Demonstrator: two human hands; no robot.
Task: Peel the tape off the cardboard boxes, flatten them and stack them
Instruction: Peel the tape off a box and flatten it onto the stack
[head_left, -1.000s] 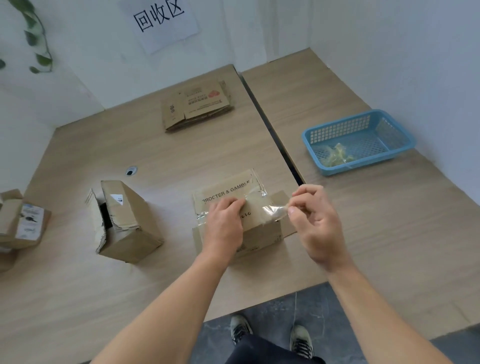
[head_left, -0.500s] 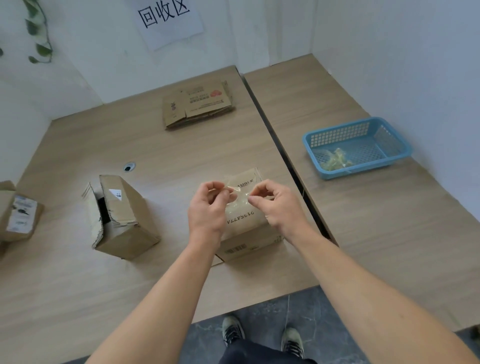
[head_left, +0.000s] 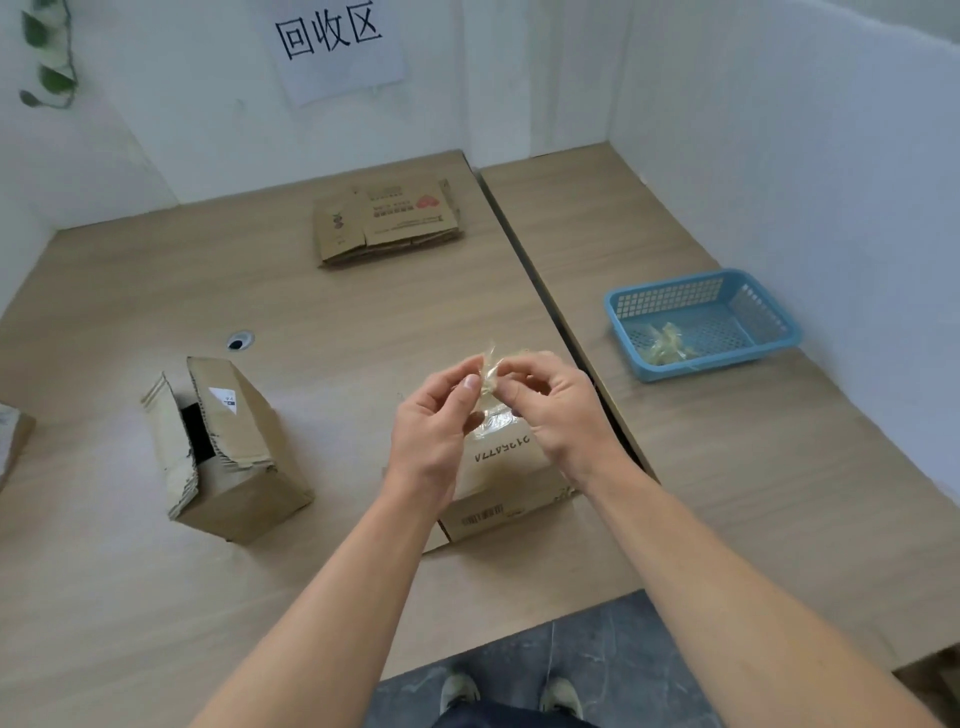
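A crumpled piece of clear tape (head_left: 489, 370) is pinched between my left hand (head_left: 434, 423) and my right hand (head_left: 553, 408), held up over a small printed cardboard box (head_left: 506, 480) near the table's front edge. The hands hide most of that box's top. Another brown box (head_left: 223, 447) lies on its side to the left with its open flaps facing left. A stack of flattened boxes (head_left: 387, 221) lies at the back of the table.
A blue plastic basket (head_left: 698, 322) holding wads of used tape sits on the right table. A further box (head_left: 13, 441) pokes in at the left edge. A dark gap (head_left: 545, 301) separates the two tables. A cable hole (head_left: 239, 341) is left of centre.
The tape strip has come off the box top. My hands have drawn together and lifted, bunching the tape into a small wad between the fingertips.
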